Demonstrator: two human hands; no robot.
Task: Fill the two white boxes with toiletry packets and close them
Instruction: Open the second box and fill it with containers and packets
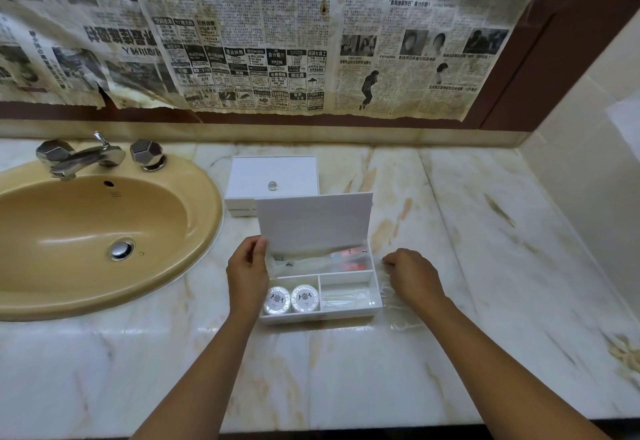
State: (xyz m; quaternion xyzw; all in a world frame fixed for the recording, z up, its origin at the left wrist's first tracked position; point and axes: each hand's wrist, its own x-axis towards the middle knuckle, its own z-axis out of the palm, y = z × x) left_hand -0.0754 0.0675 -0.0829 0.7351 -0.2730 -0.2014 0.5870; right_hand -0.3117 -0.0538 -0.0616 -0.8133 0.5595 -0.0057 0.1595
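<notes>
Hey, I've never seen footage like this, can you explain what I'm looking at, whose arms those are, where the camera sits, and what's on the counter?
There is no machine here. The single picture comes from a camera worn on a person's head, looking down at their own two arms.

On the marble counter, beside a tan sink, sit two white boxes. The far box is closed. The near box is open: the left hand pinches its raised lid. Inside are two round packets and clear sachets.

The right hand grips a clear plastic packet lying beside the box. Old newspaper covers the wall behind.
</notes>
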